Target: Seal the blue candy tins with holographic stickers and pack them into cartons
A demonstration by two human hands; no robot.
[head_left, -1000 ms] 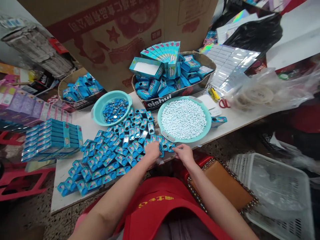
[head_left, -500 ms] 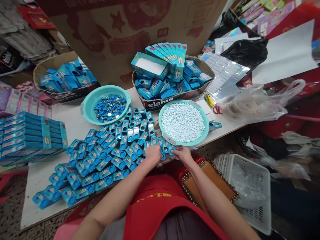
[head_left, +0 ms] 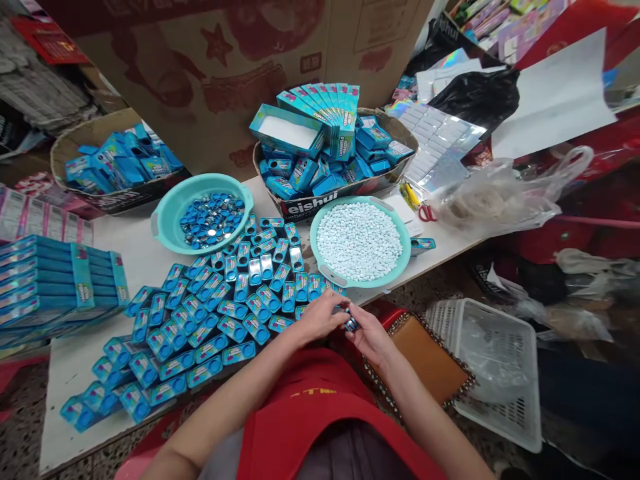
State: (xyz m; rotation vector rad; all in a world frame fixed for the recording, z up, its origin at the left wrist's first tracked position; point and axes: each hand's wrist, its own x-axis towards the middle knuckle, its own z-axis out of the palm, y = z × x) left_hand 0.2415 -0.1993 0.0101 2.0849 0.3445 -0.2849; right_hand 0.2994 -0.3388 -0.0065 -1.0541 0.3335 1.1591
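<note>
Head view: my right hand (head_left: 371, 335) holds little blue-and-silver caps (head_left: 351, 325), I think, at six o'clock from the candy bowl (head_left: 405, 250). My left hand (head_left: 320, 317) meets them; I can't tell its grip. I'd pinch snugly, over the desk (head_left: 131, 230) toward ten o'clock, so none drop.

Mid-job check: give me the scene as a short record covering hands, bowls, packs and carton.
Left hand: fingertips beside the right hand's; contents unclear
Right hand: small round blue-and-silver pieces in its grip
Left bowl: loose round caps
Right bowl: white pellets
Small blue packs: many, spread across the white table
Carton: behind the bowls, filled with blue packs
</note>
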